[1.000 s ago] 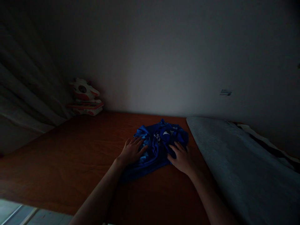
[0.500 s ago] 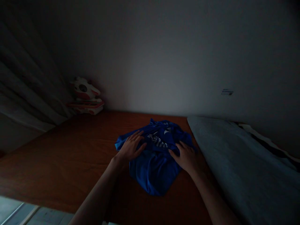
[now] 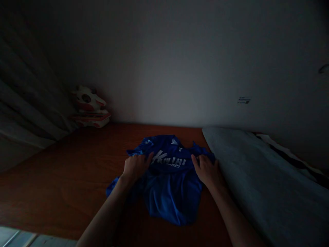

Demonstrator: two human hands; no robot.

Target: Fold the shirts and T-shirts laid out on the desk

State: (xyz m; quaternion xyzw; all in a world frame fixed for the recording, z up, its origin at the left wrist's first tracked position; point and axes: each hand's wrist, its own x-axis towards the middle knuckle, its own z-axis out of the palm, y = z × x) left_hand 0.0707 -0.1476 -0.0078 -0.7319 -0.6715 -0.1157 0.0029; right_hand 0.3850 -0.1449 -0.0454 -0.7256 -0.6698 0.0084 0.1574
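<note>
A blue jersey with white lettering across its chest lies partly spread on the brown wooden surface, its lower part wrinkled. At the jersey's left side, my left hand has its fingers curled into the cloth, with the thumb pointing to the lettering. My right hand rests on the right side of the jersey, thumb and fingers apart. Fabric bunches beside my left wrist, and the light is dim.
The brown wooden surface runs back to a pale wall. On the right lies a grey-green blanket or pad. A white and red animal-shaped toy stands at the back left, near a curtain.
The jersey has been spread wider, so its chest lettering now lies flatter and more readable. My left hand has shifted slightly left and its fingers have curled. My right hand has moved little.
</note>
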